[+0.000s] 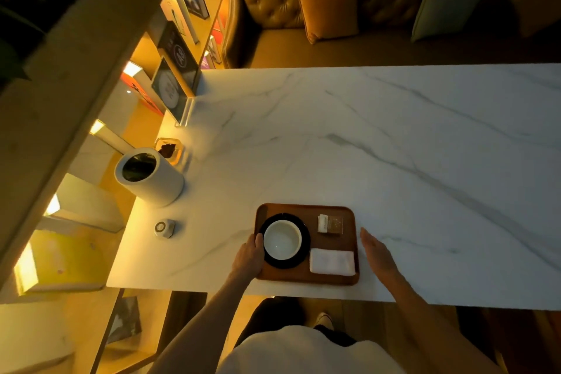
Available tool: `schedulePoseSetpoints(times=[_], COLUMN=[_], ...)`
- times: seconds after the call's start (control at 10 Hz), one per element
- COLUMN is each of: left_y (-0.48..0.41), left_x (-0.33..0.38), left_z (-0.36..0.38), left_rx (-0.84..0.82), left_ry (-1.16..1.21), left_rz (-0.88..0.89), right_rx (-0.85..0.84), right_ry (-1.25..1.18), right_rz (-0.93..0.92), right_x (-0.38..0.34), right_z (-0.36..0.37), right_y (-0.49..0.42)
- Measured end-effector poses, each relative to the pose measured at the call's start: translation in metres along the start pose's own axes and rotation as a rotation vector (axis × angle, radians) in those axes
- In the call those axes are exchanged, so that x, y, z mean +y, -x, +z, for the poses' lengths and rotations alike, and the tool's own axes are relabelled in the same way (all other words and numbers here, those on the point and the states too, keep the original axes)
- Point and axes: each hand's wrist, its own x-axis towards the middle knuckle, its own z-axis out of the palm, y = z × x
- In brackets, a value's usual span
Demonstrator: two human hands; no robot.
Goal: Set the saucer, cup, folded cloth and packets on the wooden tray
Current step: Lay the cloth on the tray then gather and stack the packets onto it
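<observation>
The wooden tray (332,210) lies near the front edge of the marble table. On its left half a black saucer (305,247) carries a white cup (282,240). A folded white cloth (332,262) lies in the tray's front right corner. Behind the cloth, the packets (330,224) rest in the back right corner. My left hand (249,256) holds the tray's left edge, thumb up by the saucer. Just right of the tray my right hand (378,253) is flat and open on the table, apart from the rim.
A white cylindrical bin (150,176) stands at the table's left, a small dish (168,149) behind it and a small round white object (164,228) in front. An acrylic sign stand (176,91) sits at the back left. A leather sofa with cushions runs beyond the table (394,136).
</observation>
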Motion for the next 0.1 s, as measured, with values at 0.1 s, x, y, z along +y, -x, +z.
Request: schedulePoseSetpoints(times=[0.1], left_y=[0.0125], left_x=[-0.0058], left_z=[0.0035], left_rx=[0.035], left_ry=[-0.423], left_rz=[0.107], right_rx=[-0.018], right_ry=[0.324], right_rz=[-0.170], right_x=[0.0045], right_z=[-0.0048], right_y=[0.0070])
